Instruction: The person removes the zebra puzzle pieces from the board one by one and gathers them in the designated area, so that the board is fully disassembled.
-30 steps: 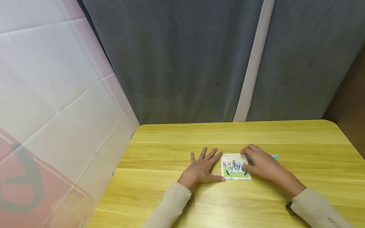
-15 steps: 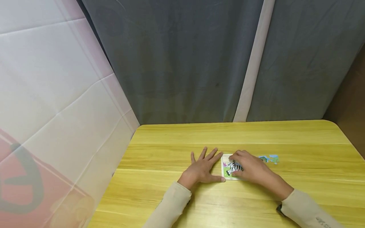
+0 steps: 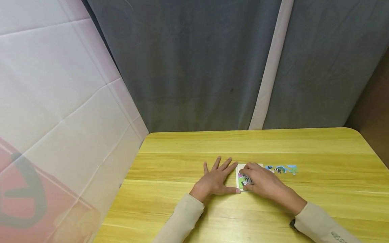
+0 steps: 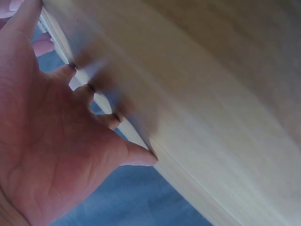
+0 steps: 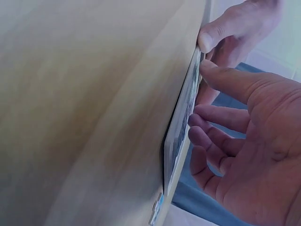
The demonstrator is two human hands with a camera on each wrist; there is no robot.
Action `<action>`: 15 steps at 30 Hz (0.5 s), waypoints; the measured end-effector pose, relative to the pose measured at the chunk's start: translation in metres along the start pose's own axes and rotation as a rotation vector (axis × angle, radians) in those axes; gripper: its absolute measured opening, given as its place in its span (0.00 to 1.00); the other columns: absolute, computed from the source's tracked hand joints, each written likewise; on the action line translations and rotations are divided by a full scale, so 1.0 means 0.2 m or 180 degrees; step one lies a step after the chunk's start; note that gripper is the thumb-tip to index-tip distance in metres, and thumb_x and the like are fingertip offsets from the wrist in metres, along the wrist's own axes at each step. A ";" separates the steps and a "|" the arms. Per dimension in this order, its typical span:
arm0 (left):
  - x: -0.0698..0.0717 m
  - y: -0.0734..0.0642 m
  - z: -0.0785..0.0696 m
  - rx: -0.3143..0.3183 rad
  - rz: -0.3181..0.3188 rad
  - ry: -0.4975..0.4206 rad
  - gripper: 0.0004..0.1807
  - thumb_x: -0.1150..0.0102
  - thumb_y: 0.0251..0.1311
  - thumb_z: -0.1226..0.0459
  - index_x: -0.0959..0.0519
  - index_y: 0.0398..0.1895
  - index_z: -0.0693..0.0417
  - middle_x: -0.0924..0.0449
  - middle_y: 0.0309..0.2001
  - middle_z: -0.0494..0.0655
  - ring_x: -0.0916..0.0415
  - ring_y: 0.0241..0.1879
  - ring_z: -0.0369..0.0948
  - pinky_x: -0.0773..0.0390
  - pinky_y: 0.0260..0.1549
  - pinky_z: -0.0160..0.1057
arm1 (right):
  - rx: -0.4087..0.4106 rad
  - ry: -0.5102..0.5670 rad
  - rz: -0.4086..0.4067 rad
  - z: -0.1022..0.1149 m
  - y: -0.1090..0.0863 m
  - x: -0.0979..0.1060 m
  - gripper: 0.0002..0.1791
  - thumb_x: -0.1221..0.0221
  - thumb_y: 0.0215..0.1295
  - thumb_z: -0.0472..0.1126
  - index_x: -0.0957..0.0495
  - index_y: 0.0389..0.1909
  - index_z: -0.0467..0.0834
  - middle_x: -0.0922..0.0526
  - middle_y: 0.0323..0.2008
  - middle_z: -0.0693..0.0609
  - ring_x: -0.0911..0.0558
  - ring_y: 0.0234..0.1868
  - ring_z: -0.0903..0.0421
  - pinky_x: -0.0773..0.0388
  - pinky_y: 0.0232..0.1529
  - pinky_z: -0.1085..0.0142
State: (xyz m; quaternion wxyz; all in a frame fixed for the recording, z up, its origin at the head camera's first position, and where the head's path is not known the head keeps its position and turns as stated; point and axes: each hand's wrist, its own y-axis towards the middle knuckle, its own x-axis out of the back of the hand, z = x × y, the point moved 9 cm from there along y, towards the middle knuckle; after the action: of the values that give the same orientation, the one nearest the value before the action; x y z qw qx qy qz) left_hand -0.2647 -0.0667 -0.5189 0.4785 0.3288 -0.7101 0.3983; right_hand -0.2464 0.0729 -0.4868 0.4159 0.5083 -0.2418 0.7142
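Observation:
A small square puzzle board (image 3: 240,167) with a pale frame and a zebra picture lies flat on the table. My left hand (image 3: 212,180) rests palm down with spread fingers, its thumb and index finger touching the board's left edge. Above the board is my right hand (image 3: 262,180), covering most of the picture. In the right wrist view, the fingertips of this right hand (image 5: 263,146) bend gently down to the board's face (image 5: 181,123), and no piece shows between them. The left wrist view shows the left hand (image 4: 61,127) with its fingertips on the table.
Loose blue and green puzzle pieces (image 3: 292,169) lie in a row right of the board. The wooden table (image 3: 170,145) ends at a grey curtain (image 3: 194,67). A white printed cloth (image 3: 67,84) hangs on the left.
My right hand has moved left from the board's right edge onto the zebra picture, uncovering the loose pieces behind it. The left hand and the board have stayed in place.

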 end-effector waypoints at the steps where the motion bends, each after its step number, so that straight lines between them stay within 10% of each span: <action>1: 0.00 0.00 0.00 0.0003 0.0001 -0.0001 0.57 0.41 0.58 0.24 0.58 0.86 0.19 0.65 0.88 0.29 0.68 0.88 0.52 0.63 0.74 0.81 | 0.0004 -0.0016 0.0000 0.00 0.00 0.00 0.29 0.23 0.60 0.47 0.16 0.61 0.43 0.17 0.53 0.50 0.18 0.47 0.57 0.18 0.43 0.60; 15: 0.01 0.00 0.00 -0.0005 0.0002 -0.0032 0.57 0.39 0.58 0.25 0.57 0.86 0.20 0.64 0.88 0.29 0.68 0.88 0.52 0.64 0.74 0.81 | -0.0069 0.0380 -0.0003 -0.05 0.03 -0.03 0.26 0.20 0.56 0.45 0.15 0.56 0.46 0.18 0.49 0.55 0.22 0.43 0.62 0.22 0.42 0.64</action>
State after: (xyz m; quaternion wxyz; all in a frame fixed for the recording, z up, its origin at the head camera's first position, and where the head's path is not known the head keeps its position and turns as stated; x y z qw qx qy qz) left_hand -0.2641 -0.0664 -0.5168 0.4751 0.3302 -0.7129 0.3962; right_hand -0.2552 0.0747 -0.4951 0.4354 0.4604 -0.2241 0.7404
